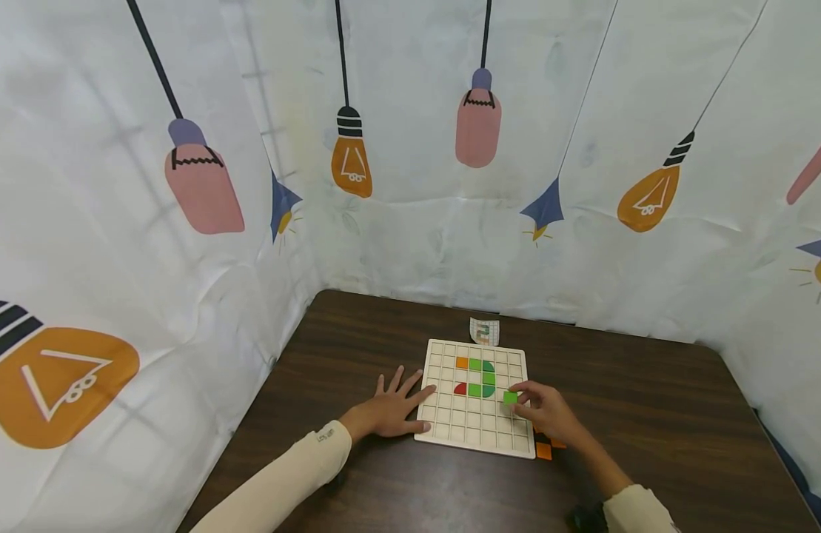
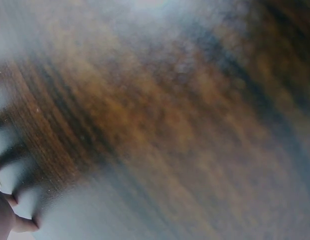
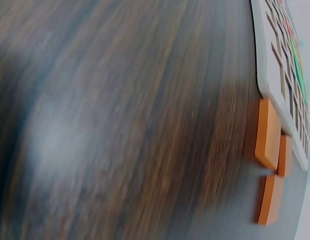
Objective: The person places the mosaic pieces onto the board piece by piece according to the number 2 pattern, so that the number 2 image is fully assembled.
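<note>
A pale grid board lies on the brown table, bearing orange, green and red tiles in several cells. Two rounded dark green tiles and a rounded red tile sit among the square ones. My right hand pinches a green square tile between thumb and fingers over the board's right side. With fingers spread, my left hand rests at the board's left edge, thumb and a fingertip touching it. Only part of that hand shows in the left wrist view. The right hand is outside the right wrist view.
Several orange tiles lie on the table beside the board's right edge, partly behind the right hand in the head view. A small card with a coloured grid pattern lies beyond the board. White printed cloth hangs behind the table.
</note>
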A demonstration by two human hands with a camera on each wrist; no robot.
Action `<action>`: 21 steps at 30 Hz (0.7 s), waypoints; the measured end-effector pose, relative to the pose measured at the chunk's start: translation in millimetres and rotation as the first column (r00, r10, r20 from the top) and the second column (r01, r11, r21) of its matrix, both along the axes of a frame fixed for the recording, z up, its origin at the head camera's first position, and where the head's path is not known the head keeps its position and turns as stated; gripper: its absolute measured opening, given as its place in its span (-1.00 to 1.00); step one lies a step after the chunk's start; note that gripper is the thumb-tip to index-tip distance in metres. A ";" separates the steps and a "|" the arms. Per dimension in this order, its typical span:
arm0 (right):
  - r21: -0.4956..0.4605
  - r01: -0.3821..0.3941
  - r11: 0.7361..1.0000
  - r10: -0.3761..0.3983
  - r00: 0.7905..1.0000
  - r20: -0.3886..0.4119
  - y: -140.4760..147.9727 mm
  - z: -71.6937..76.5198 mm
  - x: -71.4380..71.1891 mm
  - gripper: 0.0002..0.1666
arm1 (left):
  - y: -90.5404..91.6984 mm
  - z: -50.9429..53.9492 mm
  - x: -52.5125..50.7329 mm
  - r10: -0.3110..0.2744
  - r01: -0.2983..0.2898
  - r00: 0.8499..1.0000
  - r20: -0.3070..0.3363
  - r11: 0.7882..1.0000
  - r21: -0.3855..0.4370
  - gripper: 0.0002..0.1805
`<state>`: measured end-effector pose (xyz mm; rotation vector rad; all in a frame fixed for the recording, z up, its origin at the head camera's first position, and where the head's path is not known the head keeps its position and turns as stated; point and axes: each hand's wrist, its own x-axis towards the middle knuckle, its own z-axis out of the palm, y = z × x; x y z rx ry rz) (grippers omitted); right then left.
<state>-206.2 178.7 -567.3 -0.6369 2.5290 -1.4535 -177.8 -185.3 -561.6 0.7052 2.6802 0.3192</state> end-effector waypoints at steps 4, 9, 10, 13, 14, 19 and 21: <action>-0.043 -0.014 0.999 0.016 0.999 0.029 -9.2 0.7 0.5 -0.62 | 0.5 0.7 0.1 0.005 -0.005 1.000 0.001 1.000 -0.002 -0.14; -0.044 -0.034 0.998 0.036 0.998 0.057 -19.4 1.6 0.7 -0.63 | 0.6 2.1 0.3 0.004 -0.004 1.000 0.000 1.000 -0.006 -0.14; -0.044 -0.040 0.998 0.043 0.997 0.061 -21.2 2.1 0.9 -0.63 | 0.6 1.9 0.2 0.004 -0.004 1.000 0.001 1.000 -0.006 -0.14; -0.036 -0.060 0.998 0.062 0.996 0.066 -28.9 9.8 3.9 -0.63 | 0.5 0.4 -0.2 0.006 -0.006 1.000 -0.002 1.000 -0.005 -0.13; -0.044 -0.066 0.997 0.069 0.995 0.072 -32.2 14.7 5.9 -0.63 | 0.4 -0.4 -0.3 0.007 -0.007 1.000 -0.004 1.000 -0.004 -0.13; -0.100 -0.092 0.991 0.100 0.992 0.073 -43.3 12.0 5.7 -0.62 | -0.1 -2.2 -0.5 0.008 -0.008 1.000 -0.007 1.000 0.001 -0.13; -0.123 -0.102 0.987 0.112 0.991 0.076 -44.9 0.6 1.7 -0.61 | -0.3 -2.3 -0.4 0.008 -0.008 1.000 -0.007 1.000 0.002 -0.13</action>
